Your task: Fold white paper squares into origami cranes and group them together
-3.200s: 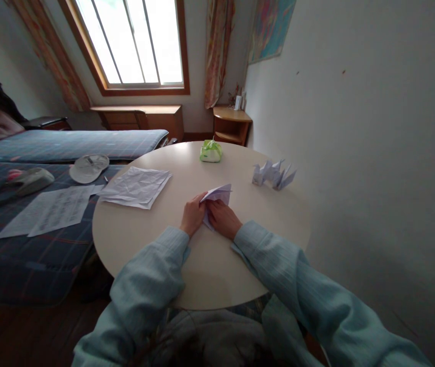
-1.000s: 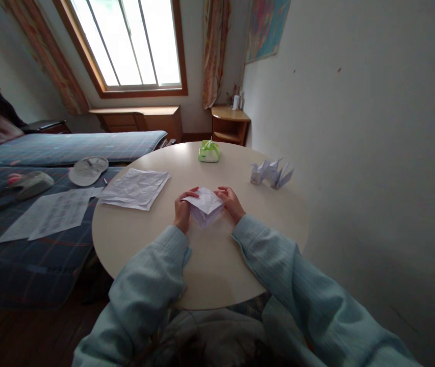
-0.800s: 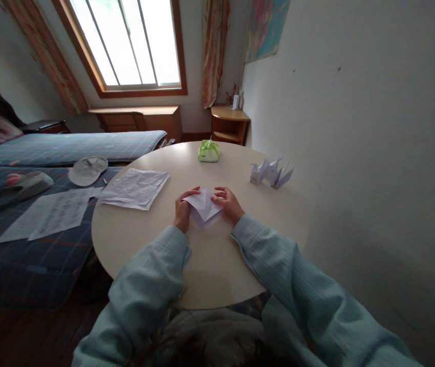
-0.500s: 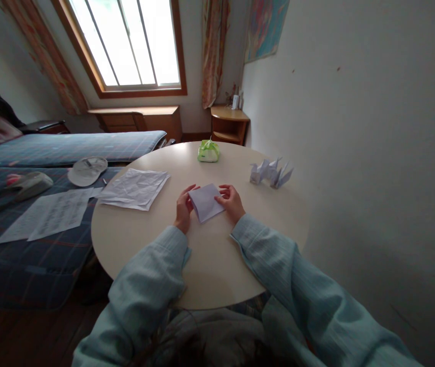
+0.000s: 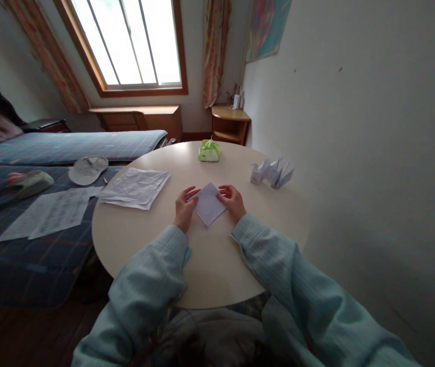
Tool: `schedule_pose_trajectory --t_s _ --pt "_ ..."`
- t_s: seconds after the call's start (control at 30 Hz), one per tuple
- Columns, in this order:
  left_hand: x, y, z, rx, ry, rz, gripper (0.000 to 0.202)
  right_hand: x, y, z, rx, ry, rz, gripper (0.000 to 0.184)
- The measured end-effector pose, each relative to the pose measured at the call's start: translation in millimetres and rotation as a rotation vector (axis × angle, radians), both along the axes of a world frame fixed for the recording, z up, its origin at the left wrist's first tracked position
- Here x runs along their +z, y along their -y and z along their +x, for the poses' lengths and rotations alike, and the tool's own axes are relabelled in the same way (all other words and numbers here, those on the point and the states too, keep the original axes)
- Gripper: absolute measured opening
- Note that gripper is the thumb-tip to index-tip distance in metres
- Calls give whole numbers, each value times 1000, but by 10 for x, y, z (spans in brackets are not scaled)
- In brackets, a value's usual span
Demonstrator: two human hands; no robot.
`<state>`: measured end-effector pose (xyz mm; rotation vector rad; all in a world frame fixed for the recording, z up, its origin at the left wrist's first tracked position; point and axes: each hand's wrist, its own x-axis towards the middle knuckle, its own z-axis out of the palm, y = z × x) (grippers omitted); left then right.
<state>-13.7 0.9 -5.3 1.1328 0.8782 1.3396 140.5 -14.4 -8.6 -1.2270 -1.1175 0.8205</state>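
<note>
A folded white paper [image 5: 208, 204], now a flat diamond shape, lies on the round beige table [image 5: 202, 265] in front of me. My left hand [image 5: 184, 207] rests at its left corner, fingers stretched out onto the paper's edge. My right hand [image 5: 232, 200] sits at the right corner, its fingertips curled down on the paper. Both arms wear light blue sleeves.
A stack of crumpled white sheets [image 5: 136, 187] lies at the table's left. Folded paper cranes [image 5: 271, 173] stand at the right near the wall. A green tissue pack [image 5: 209, 152] sits at the far edge. A bed [image 5: 29, 204] with papers and a cap is to the left.
The paper was held up half open between my hands; it has been pressed flat onto the table into a diamond. Both hands moved slightly apart to its side corners.
</note>
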Motion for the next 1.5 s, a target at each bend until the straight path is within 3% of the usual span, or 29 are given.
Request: schedule_pose_trajectory --t_s 0.33,0.5,0.7,0.87,1.07,1.5 --pt "-2 20 18 -83 -91 -99 46 -3 -4 -11 -24 34 10 24" --pt "-2 23 32 14 -103 -109 34 -3 12 -22 5 13 -14 25" --pt "-13 -19 7 96 -52 -111 37 -36 -6 -17 -16 38 -34 21" --pt "33 6 9 -13 -6 -102 49 -28 -16 47 -162 74 -41 26" --pt "98 89 42 -254 27 -127 59 -20 -31 82 -223 -92 -105 28" --pt "131 137 24 -293 -18 -59 65 16 -21 50 -224 -248 -119 22"
